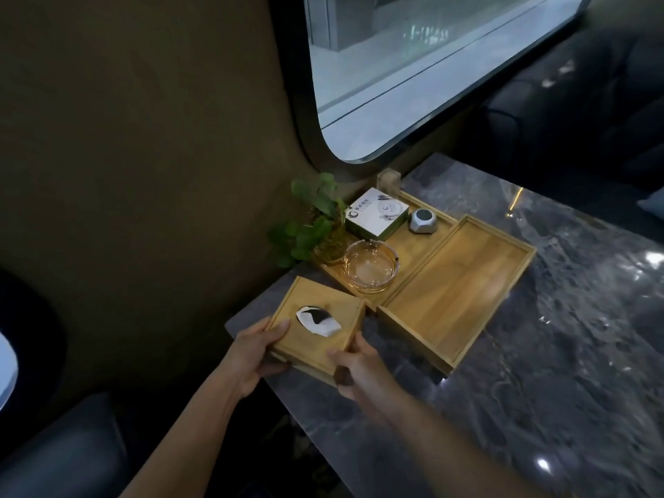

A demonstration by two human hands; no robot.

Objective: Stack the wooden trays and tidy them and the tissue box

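Observation:
A square wooden tissue box point(316, 318) with a white tissue poking from its oval slot sits at the near left corner of the grey marble table point(557, 336). My left hand point(251, 350) grips its left near corner and my right hand point(359, 368) grips its right near corner. To its right lies a large empty wooden tray point(460, 292). Behind, along the wall, a longer wooden tray point(416, 242) carries several small items.
On the long tray stand a glass ashtray point(370, 266), a white and green carton point(377, 213), a small silver device point(424, 220) and a clear block point(388, 179). A green plant point(312, 224) stands in the corner. Dark seats flank the table; a window is above.

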